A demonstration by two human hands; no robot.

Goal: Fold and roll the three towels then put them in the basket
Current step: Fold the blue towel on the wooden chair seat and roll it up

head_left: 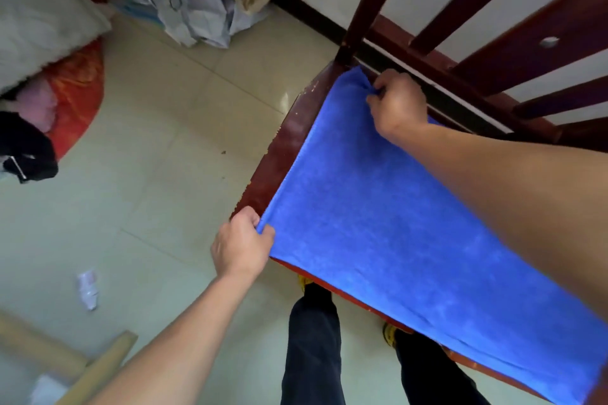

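Each grip pinches a corner of the blue towel (394, 223). The left grip (241, 242) holds the near corner at the worktop's front edge between thumb and curled fingers. The right grip (398, 102) nips the far corner close to the slatted backrest (493, 52). The towel lies spread flat along the dark red wooden worktop (286, 154) and covers most of it, with its length running off to the right.

This looks like the folding step. With both corners of one short end held, the next move is probably to lift that end and carry it over onto the rest of the cloth. The edges would need to stay aligned so that the later roll comes out even.

The towel is a soft, fine-pile cloth, limp and light, and likely to sag between the two corners when raised. The worktop is hard, glossy lacquered wood, chipped along its edge. No basket and no other towels are in view.
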